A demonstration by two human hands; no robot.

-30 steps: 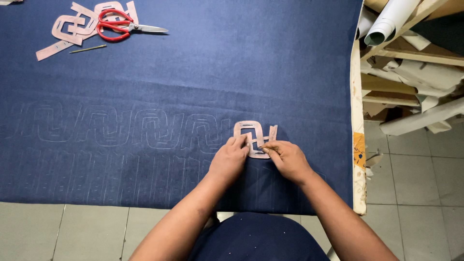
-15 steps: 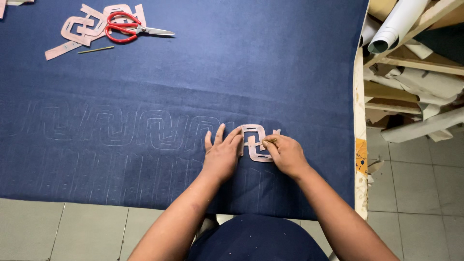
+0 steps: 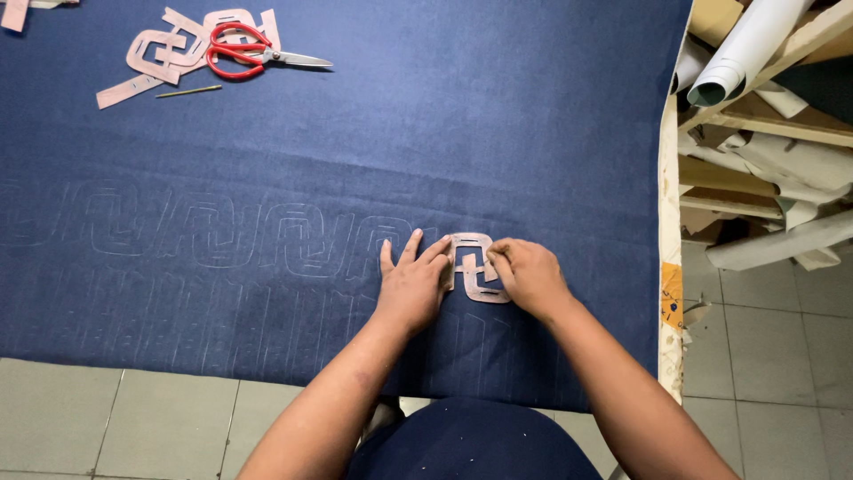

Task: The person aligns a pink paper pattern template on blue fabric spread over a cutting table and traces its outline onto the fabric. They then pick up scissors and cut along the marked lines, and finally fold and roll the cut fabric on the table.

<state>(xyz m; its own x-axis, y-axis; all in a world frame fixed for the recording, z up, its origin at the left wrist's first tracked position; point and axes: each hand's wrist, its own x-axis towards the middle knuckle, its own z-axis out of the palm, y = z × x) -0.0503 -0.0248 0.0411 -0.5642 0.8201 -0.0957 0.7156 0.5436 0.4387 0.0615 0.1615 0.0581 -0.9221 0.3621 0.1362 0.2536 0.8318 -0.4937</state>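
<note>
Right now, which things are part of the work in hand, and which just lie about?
In use: pink template, left hand, right hand, blue cloth.
Lying about: red scissors, spare templates, thin stick, paper rolls.

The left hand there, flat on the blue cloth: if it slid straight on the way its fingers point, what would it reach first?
The left hand points up and slightly right. Its fingertips already touch the pink template; beyond lies bare blue cloth, seemingly free to the picture's top edge.
</note>
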